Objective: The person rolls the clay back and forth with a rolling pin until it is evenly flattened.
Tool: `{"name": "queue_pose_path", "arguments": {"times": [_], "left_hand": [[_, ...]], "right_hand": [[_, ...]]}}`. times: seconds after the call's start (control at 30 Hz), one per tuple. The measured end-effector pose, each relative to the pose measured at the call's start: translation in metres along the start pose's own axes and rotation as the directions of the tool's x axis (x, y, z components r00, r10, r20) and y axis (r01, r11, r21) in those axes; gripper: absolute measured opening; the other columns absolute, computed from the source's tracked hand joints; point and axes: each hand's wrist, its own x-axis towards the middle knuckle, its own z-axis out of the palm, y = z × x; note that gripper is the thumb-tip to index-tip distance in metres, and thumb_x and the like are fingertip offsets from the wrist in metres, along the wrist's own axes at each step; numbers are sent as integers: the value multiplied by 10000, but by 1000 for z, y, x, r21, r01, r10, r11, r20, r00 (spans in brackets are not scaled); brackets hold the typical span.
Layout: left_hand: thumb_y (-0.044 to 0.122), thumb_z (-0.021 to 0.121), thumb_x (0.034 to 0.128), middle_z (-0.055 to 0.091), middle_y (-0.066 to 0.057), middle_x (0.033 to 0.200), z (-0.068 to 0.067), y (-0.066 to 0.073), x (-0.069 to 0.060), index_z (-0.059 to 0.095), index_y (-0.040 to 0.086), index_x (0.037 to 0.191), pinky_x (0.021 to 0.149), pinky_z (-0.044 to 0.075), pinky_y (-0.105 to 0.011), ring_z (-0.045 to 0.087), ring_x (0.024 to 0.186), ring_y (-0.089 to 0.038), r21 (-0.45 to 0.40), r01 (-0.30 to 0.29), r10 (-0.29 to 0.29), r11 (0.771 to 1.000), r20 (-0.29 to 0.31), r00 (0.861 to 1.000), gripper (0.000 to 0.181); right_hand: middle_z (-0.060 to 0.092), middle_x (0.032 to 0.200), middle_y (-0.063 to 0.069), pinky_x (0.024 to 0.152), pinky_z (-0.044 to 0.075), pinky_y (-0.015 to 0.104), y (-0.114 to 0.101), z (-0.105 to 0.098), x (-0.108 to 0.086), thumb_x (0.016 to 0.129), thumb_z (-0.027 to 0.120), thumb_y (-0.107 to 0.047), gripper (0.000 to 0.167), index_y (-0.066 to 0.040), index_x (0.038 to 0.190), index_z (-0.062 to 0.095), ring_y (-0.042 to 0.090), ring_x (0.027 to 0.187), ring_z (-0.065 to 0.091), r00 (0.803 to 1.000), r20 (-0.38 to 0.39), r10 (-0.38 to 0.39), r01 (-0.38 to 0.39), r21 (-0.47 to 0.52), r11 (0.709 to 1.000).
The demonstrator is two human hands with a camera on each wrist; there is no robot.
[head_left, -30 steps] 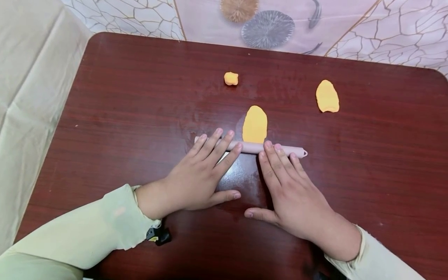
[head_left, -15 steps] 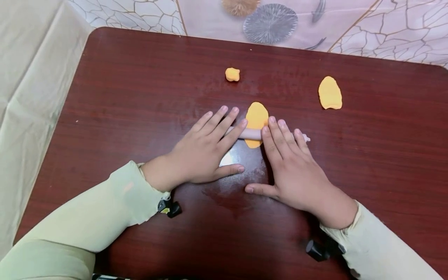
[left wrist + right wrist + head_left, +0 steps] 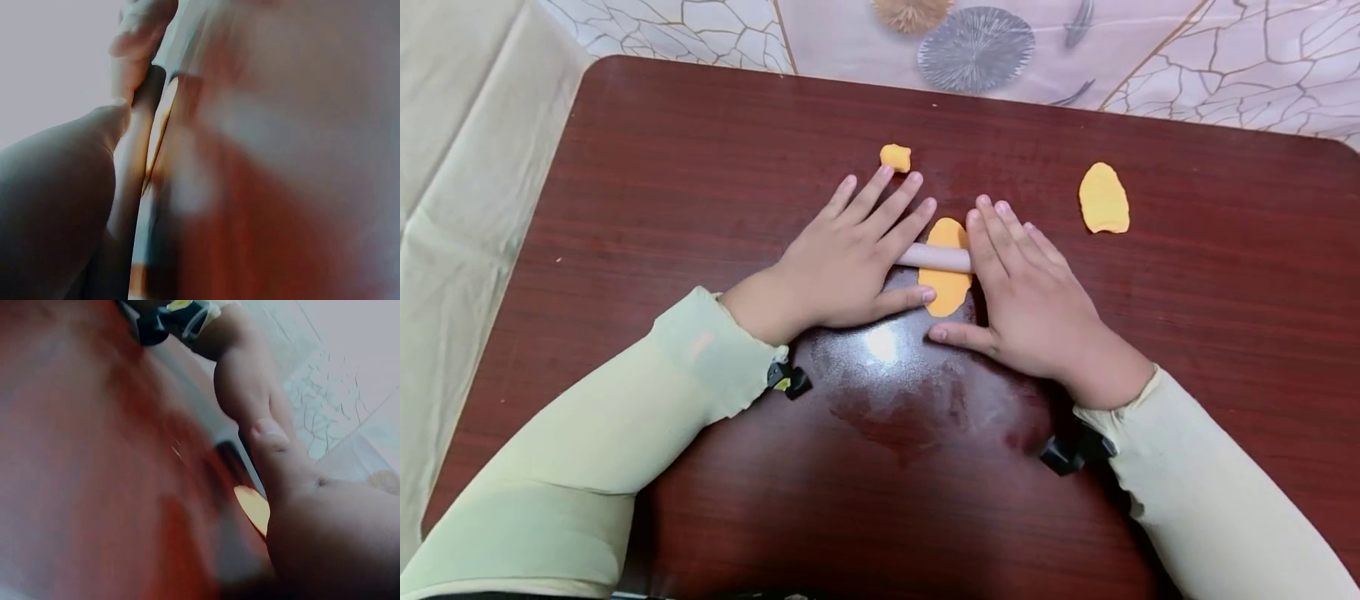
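A pale pink rolling pin lies across the middle of a flat yellow-orange oval of dough. The left hand rests with straight, spread fingers on the pin's left part, its thumb tip over the dough's edge. On the pin's right part, the right hand presses with extended fingers, thumb pointing left. Both hands hide the pin's ends. In the left wrist view the pin runs beside the left hand. The right wrist view has the dough next to the right hand.
A small dough lump lies just beyond the left fingertips. Another flat dough oval is at the right, on the dark red table. Patterned cloth borders the far edge, and pale cloth hangs at the left.
Both hands have moved away from the body toward the far edge, and the pin has rolled from the dough's near end to its middle. The dough's near part is now uncovered.
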Motion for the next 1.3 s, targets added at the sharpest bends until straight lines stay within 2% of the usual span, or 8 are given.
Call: {"name": "queue_pose_path", "arguments": {"times": [0.27,0.5,0.7,0.97,1.1,1.17,1.23,1.3], "left_hand": [[890,236,1061,-173,-17,1893,-8,-18,27,50,290,1830,1409,-65,-658,-174,1769,-333,5,30,-30,1000,-15,999,993],[904,229,1052,-254,1,1867,-16,-32,47,-9,377,1816,1377,-125,-705,-251,1746,-351,-24,71,-71,997,35,997,958],[833,157,1099,-279,17,1856,-22,-40,58,-24,427,1806,1368,-171,-690,-288,1734,-337,-43,120,-117,992,58,991,835],[735,148,1147,-231,4,1880,-27,-45,69,9,408,1817,1369,-166,-693,-258,1746,-339,-32,143,-142,989,36,989,758],[725,214,1155,-153,7,1904,-26,-48,71,102,383,1826,1374,-163,-683,-216,1761,-327,-33,156,-157,987,-27,987,761],[689,291,1167,-34,1,1921,-25,-48,70,229,337,1815,1386,-141,-668,-133,1780,-321,-41,136,-139,990,-92,986,740],[604,406,1174,186,-27,1904,-23,-47,69,420,270,1751,1420,-55,-626,50,1788,-330,-65,81,-92,995,-181,979,667],[479,519,1161,477,-75,1770,-21,-44,68,613,192,1616,1425,148,-576,337,1699,-348,-96,-25,-2,995,-271,963,546]], "right_hand": [[-24,1901,101,1427,114,616,21,-10,34,1050,507,-837,1181,-57,1805,43,336,1783,45,998,53,30,-29,-15,999],[-73,1900,65,1433,54,603,38,-16,61,1088,345,-842,1104,-83,1806,-9,314,1784,-12,992,107,69,-70,4,998],[-124,1894,34,1434,-1,591,47,-24,82,1085,222,-860,1068,-116,1808,-32,297,1780,-80,983,171,72,-72,-8,997],[-168,1886,27,1419,-32,635,58,-33,97,1081,186,-865,1041,-157,1811,-34,349,1765,-158,968,243,69,-72,5,997],[-156,1890,12,1417,-59,632,62,-34,105,1082,190,-864,998,-220,1817,-15,343,1759,-188,968,245,58,-68,36,997],[-162,1888,1,1415,-73,627,64,-34,109,1077,189,-872,987,-250,1816,-12,333,1755,-209,967,250,58,-71,43,997],[-183,1883,-8,1412,-90,627,65,-34,113,1065,191,-888,992,-273,1814,-24,327,1747,-235,963,262,65,-79,42,996],[-202,1878,-12,1406,-99,638,67,-34,114,1049,201,-910,1015,-284,1812,-34,328,1741,-253,958,278,72,-84,32,996]]}}
